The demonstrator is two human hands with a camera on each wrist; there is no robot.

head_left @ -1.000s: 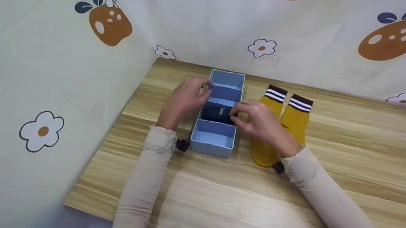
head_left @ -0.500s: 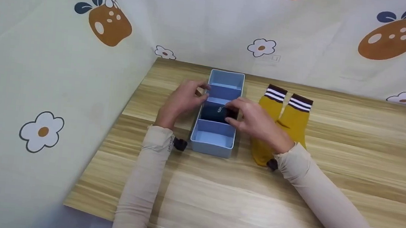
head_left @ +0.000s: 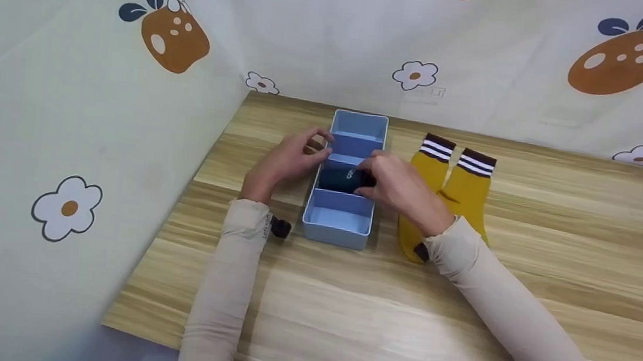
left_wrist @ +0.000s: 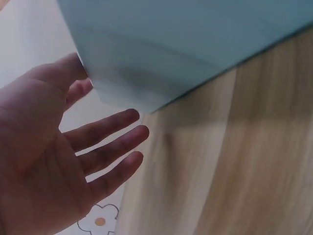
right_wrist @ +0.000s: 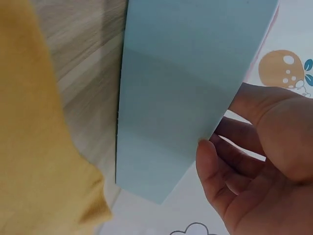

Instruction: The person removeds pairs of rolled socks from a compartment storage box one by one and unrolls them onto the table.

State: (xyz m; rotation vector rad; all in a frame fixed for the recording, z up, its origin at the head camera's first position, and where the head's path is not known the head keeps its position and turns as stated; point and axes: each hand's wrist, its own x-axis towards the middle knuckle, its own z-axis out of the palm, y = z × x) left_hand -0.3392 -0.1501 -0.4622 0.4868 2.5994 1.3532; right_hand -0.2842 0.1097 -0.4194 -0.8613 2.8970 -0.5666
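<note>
My right hand (head_left: 406,190) has slid left, reaching farther over the right end of the dark roll (head_left: 335,177) now. My right sleeve (head_left: 494,285) follows, uncovering more of the right-hand yellow sock (head_left: 472,192); my left hand (head_left: 288,158) swings slightly outward at the wrist.

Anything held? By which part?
Cannot be told: left hand at the left rim of the box, right hand at the right end of the dark bundle.

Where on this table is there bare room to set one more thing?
Free: the table right of the yellow socks, and between the sleeves, in front of the blue box. Crowded: between box and socks, under the right grip; box's left edge, by the left grip.
</note>
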